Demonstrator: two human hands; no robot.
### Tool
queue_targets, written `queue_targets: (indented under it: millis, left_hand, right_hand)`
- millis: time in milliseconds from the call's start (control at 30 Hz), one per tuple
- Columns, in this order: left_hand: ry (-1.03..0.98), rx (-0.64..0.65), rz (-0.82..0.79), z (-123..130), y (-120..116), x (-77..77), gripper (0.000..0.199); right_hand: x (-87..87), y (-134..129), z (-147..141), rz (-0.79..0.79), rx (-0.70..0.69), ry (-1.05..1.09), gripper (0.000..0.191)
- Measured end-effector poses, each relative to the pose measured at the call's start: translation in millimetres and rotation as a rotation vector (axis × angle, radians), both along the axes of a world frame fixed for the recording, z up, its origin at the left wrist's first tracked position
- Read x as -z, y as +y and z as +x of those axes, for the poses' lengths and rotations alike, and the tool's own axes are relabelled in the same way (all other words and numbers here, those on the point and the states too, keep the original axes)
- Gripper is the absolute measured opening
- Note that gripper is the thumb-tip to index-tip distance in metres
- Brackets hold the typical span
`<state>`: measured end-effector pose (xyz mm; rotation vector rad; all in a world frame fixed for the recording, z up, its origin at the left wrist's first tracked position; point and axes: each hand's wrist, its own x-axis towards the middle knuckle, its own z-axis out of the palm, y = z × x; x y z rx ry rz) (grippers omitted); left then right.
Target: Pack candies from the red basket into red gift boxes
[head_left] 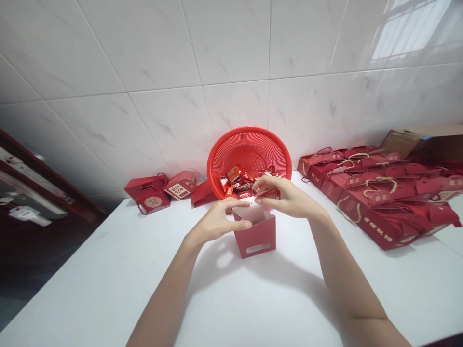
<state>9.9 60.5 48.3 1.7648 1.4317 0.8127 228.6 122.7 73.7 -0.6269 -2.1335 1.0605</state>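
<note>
A small red paper gift box (256,238) stands upright on the white table, its top open and a slot cut low in its near side. My left hand (217,219) grips the box at its upper left, the thumb near the front rim and the fingers by the raised pale flap. My right hand (284,195) is curled over the back right of the opening, thumb and fingers closed at the flap; its fingertips are partly hidden. Just behind the box, a red plastic basket (249,135) leans toward the wall with red-wrapped candies (235,176) inside.
Several red gift boxes with rope handles (376,193) stand in rows at the right, before a cardboard box (430,140). To the left of the basket are a box with a round emblem (152,197) and another box (182,185). A tiled wall (231,53) closes off the back.
</note>
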Motion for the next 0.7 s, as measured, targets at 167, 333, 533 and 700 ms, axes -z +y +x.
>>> queue_targets:
  millis: [167,333,533,700]
  left_hand:
    - [-0.018,-0.011,-0.035,0.9,-1.5,-1.7,0.055]
    - [-0.022,-0.018,-0.03,1.3,-1.6,-2.6,0.054]
    - [-0.007,0.005,-0.024,-0.1,1.0,-1.3,0.054]
    - [-0.033,0.091,-0.007,-0.5,2.4,-1.4,0.046]
  right_hand:
    - [1.5,-2.0,0.3,-0.211,0.024,0.106,0.018]
    - [-0.5,-0.4,0.8,-0.188,-0.01,0.14,0.008]
    - [1.1,3.6,0.2,-0.157,-0.043,0.105,0.018]
    - [0.2,2.1,-0.5,-0.124,-0.122,0.041,0.02]
